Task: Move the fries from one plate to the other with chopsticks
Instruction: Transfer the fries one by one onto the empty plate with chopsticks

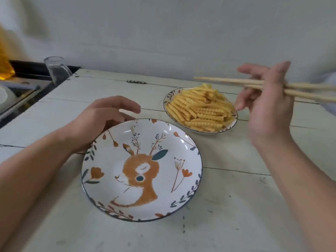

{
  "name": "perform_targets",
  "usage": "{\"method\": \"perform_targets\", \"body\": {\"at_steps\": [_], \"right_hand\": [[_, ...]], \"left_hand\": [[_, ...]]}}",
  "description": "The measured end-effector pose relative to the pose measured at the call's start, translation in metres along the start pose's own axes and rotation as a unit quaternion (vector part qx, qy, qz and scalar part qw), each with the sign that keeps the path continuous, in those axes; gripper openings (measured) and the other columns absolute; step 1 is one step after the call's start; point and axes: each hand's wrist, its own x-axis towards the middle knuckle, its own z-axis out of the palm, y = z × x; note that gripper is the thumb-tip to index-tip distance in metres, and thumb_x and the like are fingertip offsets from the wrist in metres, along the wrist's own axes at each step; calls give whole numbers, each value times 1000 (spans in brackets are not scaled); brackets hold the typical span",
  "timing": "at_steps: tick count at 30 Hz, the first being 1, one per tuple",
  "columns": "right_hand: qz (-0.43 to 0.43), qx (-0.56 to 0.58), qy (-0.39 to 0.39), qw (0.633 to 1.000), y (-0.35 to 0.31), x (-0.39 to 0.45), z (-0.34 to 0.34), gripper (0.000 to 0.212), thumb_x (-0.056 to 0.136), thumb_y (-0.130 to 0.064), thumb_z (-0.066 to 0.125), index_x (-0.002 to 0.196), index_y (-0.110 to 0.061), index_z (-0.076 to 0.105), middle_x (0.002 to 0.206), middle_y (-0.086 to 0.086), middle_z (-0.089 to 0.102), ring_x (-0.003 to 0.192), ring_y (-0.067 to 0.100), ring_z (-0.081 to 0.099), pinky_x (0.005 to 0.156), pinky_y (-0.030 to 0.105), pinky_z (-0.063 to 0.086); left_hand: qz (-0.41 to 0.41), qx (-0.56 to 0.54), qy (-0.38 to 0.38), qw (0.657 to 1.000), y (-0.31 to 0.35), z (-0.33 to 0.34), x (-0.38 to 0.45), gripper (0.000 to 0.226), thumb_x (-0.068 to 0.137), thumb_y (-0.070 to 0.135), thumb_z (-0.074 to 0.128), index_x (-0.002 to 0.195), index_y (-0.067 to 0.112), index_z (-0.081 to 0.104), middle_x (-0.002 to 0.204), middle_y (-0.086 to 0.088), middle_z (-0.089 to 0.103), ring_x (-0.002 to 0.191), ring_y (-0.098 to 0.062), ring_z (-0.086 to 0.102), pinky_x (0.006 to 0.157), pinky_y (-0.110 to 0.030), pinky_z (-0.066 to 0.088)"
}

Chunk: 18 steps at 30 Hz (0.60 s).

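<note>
Wooden chopsticks (272, 86) sit gripped in the right hand (269, 106), tips bare above the fries (201, 108) heaped on the far plate (234, 122) just below its fingers. The left hand (101, 119) rests relaxed against the empty deer plate (181, 179). Ridged fries could slip from a shallow pinch mid-carry onto the table (236, 206); the chopsticks' rear ends run out of view.

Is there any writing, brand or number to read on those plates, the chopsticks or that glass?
None can be read. The deer plate carries only a drawn deer, flowers and leaves; the fries plate only leaf sprigs on its rim. The chopsticks and the glass show no marks.
</note>
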Motion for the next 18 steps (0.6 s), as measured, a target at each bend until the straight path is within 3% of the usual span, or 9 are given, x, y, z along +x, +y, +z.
{"method": "perform_targets", "body": {"at_steps": [1, 3, 5, 8, 11, 14, 16, 18], "right_hand": [[-3, 17, 17, 1000, -2, -3, -2, 54, 102, -50, 27, 95, -20, 72, 87, -4, 67, 50, 20, 52, 57, 35, 42], [-17, 72, 34, 997, -12, -6, -5, 45, 106, -40, 36, 89, -15, 69, 71, -6, 59, 46, 19, 53, 58, 38, 45], [-45, 87, 26, 995, -21, -4, -9, 36, 106, -32, 43, 81, -17, 65, 64, -8, 52, 46, 21, 56, 56, 37, 49], [-41, 92, -11, 995, -30, -4, -11, 37, 106, -23, 47, 74, -17, 63, 64, -4, 59, 53, 22, 63, 62, 37, 57], [8, 84, -18, 996, -32, -3, -16, 34, 108, -23, 44, 86, -10, 67, 75, 0, 61, 61, 25, 69, 65, 37, 59], [11, 37, 3, 999, -32, 0, -26, 40, 108, -31, 41, 88, -7, 66, 69, 2, 62, 62, 29, 71, 54, 35, 59], [1, 10, 20, 1000, -29, 2, -29, 43, 108, -33, 41, 82, -7, 62, 58, 3, 64, 56, 30, 71, 46, 30, 54], [-6, -9, 34, 999, -25, 3, -31, 45, 107, -36, 42, 78, -7, 61, 54, 5, 64, 53, 32, 70, 43, 28, 53]], "left_hand": [[4, 30, 9, 999, 3, 4, -2, 41, 89, 1, 48, 118, 11, 74, 112, -16, 80, 105, -44, 76, 98, -61, 56], [6, 53, 31, 998, 8, 9, -6, 40, 87, 2, 49, 114, 14, 77, 109, -11, 82, 103, -38, 78, 104, -65, 53], [-14, 30, 49, 998, 11, 9, -11, 43, 95, -5, 42, 116, 11, 75, 108, -12, 82, 100, -34, 80, 102, -62, 55], [-43, 10, 45, 998, 9, 5, -17, 50, 94, -13, 38, 117, 10, 76, 115, -7, 81, 102, -36, 79, 95, -58, 60], [-44, -17, 26, 999, 13, 5, -21, 56, 90, -21, 35, 119, 7, 74, 120, -2, 80, 108, -28, 78, 80, -44, 65], [-32, -23, 31, 999, 12, 9, -19, 62, 87, -28, 33, 118, 6, 74, 117, 0, 81, 111, -17, 76, 70, -24, 63], [-21, -19, 33, 999, 9, 9, -15, 64, 86, -31, 34, 116, 7, 75, 117, 0, 81, 112, -12, 75, 73, -19, 60], [-14, -19, 39, 999, 6, 8, -8, 64, 84, -32, 35, 115, 8, 75, 117, 0, 81, 116, -12, 74, 86, -25, 56]]}}
